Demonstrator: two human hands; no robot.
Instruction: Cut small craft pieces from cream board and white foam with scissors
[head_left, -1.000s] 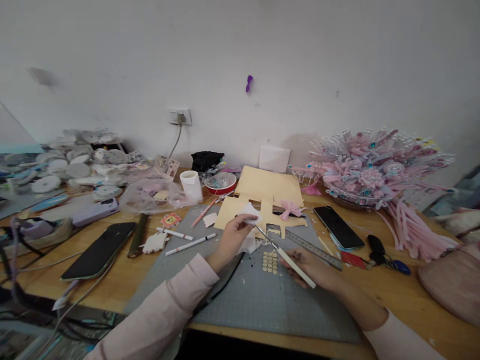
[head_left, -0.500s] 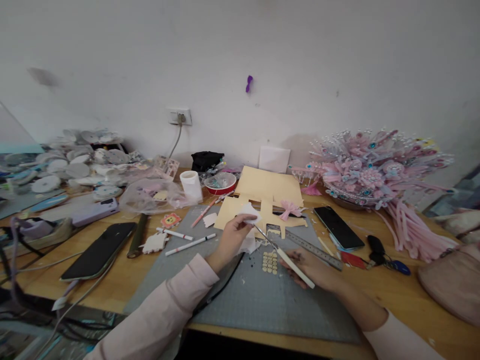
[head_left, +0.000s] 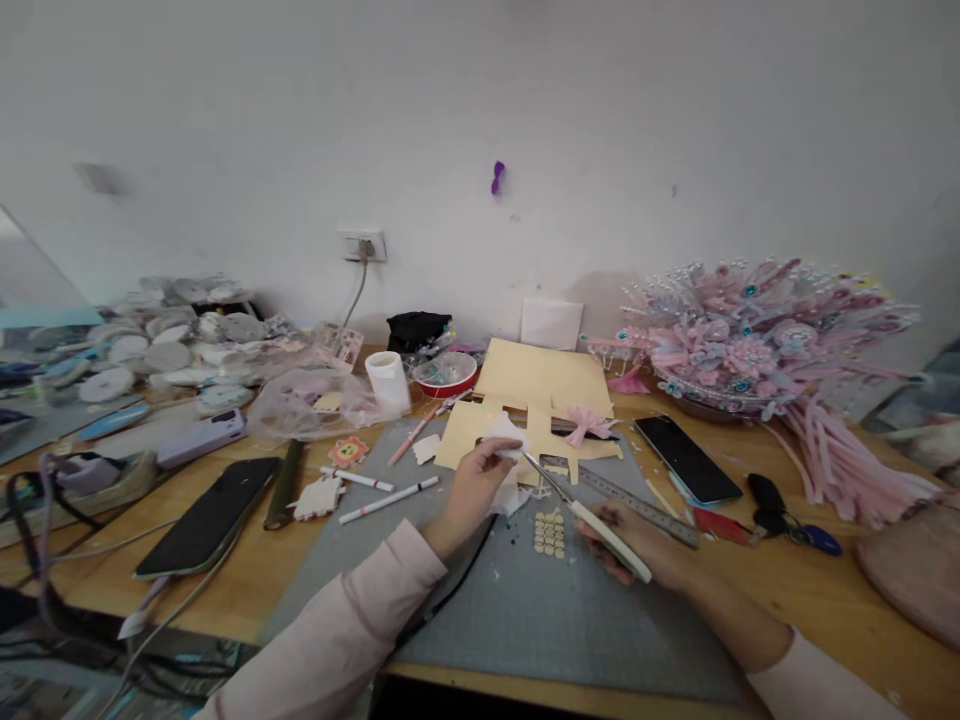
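Over the cutting mat [head_left: 555,625], left grip [head_left: 476,490] pinches white paper [head_left: 505,429]; right grip [head_left: 642,537] clasps white-handled tool [head_left: 613,543]. Paper-working apparently in hand; steadiness needed next.

Mat [head_left: 570,640]: on the table [head_left: 825,600], below both hands
Paper [head_left: 508,428]: in the left hand [head_left: 476,490]
Tool [head_left: 611,540]: in the right hand [head_left: 637,545], tip toward the paper
Discs [head_left: 550,535]: on the mat, between the hands
Ruler [head_left: 634,502]: behind the right hand
Card [head_left: 544,372]: behind the hands
Pens [head_left: 388,501]: left of the left hand
Left phone [head_left: 206,520]: left of the mat
Right phone [head_left: 686,460]: right of the mat, keys [head_left: 769,505] before it
Roll [head_left: 388,385]: left of the bowl [head_left: 461,384]
Headdress [head_left: 739,345]: behind the right phone
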